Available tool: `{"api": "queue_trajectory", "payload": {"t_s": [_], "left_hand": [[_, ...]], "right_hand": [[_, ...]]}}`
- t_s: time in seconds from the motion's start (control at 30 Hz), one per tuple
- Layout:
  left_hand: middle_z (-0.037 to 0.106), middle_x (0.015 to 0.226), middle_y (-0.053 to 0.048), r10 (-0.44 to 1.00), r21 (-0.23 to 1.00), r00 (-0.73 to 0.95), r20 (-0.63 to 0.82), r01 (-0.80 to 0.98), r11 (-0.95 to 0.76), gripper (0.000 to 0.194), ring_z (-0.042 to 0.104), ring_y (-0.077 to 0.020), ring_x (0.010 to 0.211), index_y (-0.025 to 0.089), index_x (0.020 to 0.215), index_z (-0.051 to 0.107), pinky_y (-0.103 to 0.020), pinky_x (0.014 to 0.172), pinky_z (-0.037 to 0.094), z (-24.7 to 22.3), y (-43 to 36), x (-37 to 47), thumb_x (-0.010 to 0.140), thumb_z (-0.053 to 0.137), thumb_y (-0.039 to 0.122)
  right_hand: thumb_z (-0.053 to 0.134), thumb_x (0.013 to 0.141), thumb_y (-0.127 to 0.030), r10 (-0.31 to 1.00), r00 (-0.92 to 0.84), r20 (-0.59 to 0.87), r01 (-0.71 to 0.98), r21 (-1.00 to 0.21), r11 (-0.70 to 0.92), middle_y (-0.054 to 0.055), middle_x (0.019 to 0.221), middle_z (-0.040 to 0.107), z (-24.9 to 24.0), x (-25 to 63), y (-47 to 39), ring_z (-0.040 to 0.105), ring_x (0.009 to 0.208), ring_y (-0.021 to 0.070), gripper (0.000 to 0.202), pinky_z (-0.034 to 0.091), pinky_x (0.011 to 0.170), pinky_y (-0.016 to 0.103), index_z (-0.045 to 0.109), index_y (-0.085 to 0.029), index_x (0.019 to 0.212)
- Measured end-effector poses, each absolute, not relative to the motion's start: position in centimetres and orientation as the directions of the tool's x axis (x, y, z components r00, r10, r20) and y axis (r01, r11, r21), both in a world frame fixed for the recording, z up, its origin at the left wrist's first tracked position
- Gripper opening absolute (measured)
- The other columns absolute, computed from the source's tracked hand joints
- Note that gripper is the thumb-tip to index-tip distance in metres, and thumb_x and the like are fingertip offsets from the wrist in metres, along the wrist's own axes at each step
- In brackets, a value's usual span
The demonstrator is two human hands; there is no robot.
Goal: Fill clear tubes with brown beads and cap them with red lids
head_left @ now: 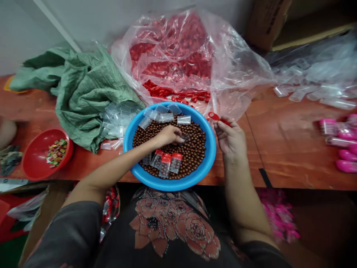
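Observation:
A blue basin point(211, 149) full of small round brown balls point(195, 149) stands before me. Over the balls, my left hand point(169, 136) is closed on a small clear plastic box point(184, 139), mostly hidden by the fingers. Just outside the basin's right rim, my right hand point(230, 136) pinches a red plastic cap point(214, 116) with a ring-like end. Several clear boxes with red tops point(165, 165), holding brown balls, lie at the basin's near side. Open clear boxes point(167, 117) rest along its far side.
Behind the basin, a large clear bag point(231, 70) spills red caps point(192, 97). Green cloth point(86, 93), loose clear boxes point(115, 123) and a red bowl point(30, 156) of wrapped pieces are left. Clear containers point(309, 91) and pink items point(346, 134) lie right.

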State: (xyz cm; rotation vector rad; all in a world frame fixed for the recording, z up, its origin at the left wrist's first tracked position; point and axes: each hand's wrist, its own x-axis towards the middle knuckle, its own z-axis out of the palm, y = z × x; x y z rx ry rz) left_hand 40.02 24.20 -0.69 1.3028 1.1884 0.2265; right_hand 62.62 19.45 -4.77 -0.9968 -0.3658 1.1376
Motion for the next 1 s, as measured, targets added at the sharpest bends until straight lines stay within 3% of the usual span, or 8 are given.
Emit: {"api": "queue_trajectory", "payload": {"t_s": [0.13, 0.4, 0.57, 0.67, 0.83, 0.9, 1.0], "left_hand": [[0.063, 0.061, 0.001, 0.714, 0.845, 0.455, -0.532, 0.33, 0.42, 0.02, 0.06, -0.01, 0.056, 0.01, 0.071, 0.065, -0.027, 0.063, 0.055, -1.0, 24.3, 40.9, 0.063, 0.082, 0.003], [0.067, 0.074, -0.001, 0.696, 0.818, 0.439, -0.568, 0.209, 0.536, 0.026, 0.064, -0.0114, 0.069, 0.013, 0.083, 0.063, -0.032, 0.073, 0.057, 0.3, 23.7, 39.5, 0.066, 0.083, 0.01], [0.07, 0.085, -0.003, 0.64, 0.769, 0.52, -0.566, 0.053, 0.637, 0.029, 0.068, -0.0147, 0.076, 0.015, 0.09, 0.062, -0.04, 0.08, 0.057, 2.4, 22.7, 36.8, 0.07, 0.082, 0.016], [0.072, 0.091, -0.005, 0.674, 0.767, 0.551, -0.493, -0.09, 0.635, 0.034, 0.071, -0.0171, 0.082, 0.015, 0.095, 0.061, -0.035, 0.077, 0.058, 3.0, 21.4, 35.4, 0.069, 0.083, 0.019], [0.075, 0.09, -0.006, 0.802, 0.815, 0.403, -0.44, -0.195, 0.545, 0.037, 0.072, -0.0156, 0.078, 0.014, 0.104, 0.063, -0.027, 0.071, 0.057, 3.0, 19.0, 34.1, 0.072, 0.081, 0.02], [0.075, 0.094, -0.007, 0.815, 0.839, 0.393, -0.426, -0.167, 0.519, 0.04, 0.072, -0.014, 0.077, 0.014, 0.111, 0.065, -0.025, 0.069, 0.057, 3.1, 18.2, 33.6, 0.074, 0.079, 0.022], [0.074, 0.108, -0.009, 0.829, 0.884, 0.413, -0.376, -0.108, 0.455, 0.045, 0.071, -0.0145, 0.084, 0.016, 0.118, 0.068, -0.024, 0.07, 0.056, 3.5, 17.3, 33.0, 0.076, 0.078, 0.026]], "right_hand": [[0.08, 0.069, -0.014, 0.878, 0.416, -0.237, -0.603, -0.795, 0.071, -0.004, 0.086, 0.075, -5.3, 62.6, 17.9, 0.069, 0.068, 0.0046, 0.025, 0.061, 0.07, 0.013, 0.07, -0.021, 0.091], [0.083, 0.067, -0.017, 0.895, 0.384, -0.228, -0.587, -0.808, 0.046, -0.002, 0.093, 0.077, -6.7, 63.2, 16.3, 0.07, 0.069, 0.0051, 0.023, 0.062, 0.068, 0.013, 0.073, -0.022, 0.088], [0.077, 0.078, -0.025, 0.908, 0.359, -0.215, -0.562, -0.827, 0.027, 0.0, 0.108, 0.076, -6.1, 63.7, 15.0, 0.071, 0.077, 0.0081, 0.021, 0.062, 0.063, 0.017, 0.074, -0.026, 0.098], [0.069, 0.085, -0.031, 0.933, 0.301, -0.199, -0.566, -0.824, 0.007, -0.002, 0.111, 0.074, -4.9, 63.5, 14.7, 0.065, 0.068, 0.0068, 0.021, 0.058, 0.054, 0.017, 0.074, -0.033, 0.105], [0.066, 0.088, -0.035, 0.959, 0.252, -0.131, -0.466, -0.885, 0.002, -0.002, 0.126, 0.068, -1.8, 62.0, 14.5, 0.058, 0.067, 0.0081, 0.022, 0.045, 0.043, 0.019, 0.073, -0.04, 0.109], [0.072, 0.082, -0.034, 0.958, 0.253, -0.134, -0.404, -0.914, -0.021, 0.001, 0.12, 0.069, -0.5, 61.0, 14.4, 0.059, 0.068, 0.0099, 0.026, 0.042, 0.042, 0.02, 0.073, -0.038, 0.108], [0.079, 0.074, -0.03, 0.977, 0.178, -0.118, -0.347, -0.937, -0.05, -0.001, 0.093, 0.068, 0.9, 59.1, 14.2, 0.058, 0.066, 0.01, 0.034, 0.043, 0.044, 0.021, 0.073, -0.034, 0.108]]}}
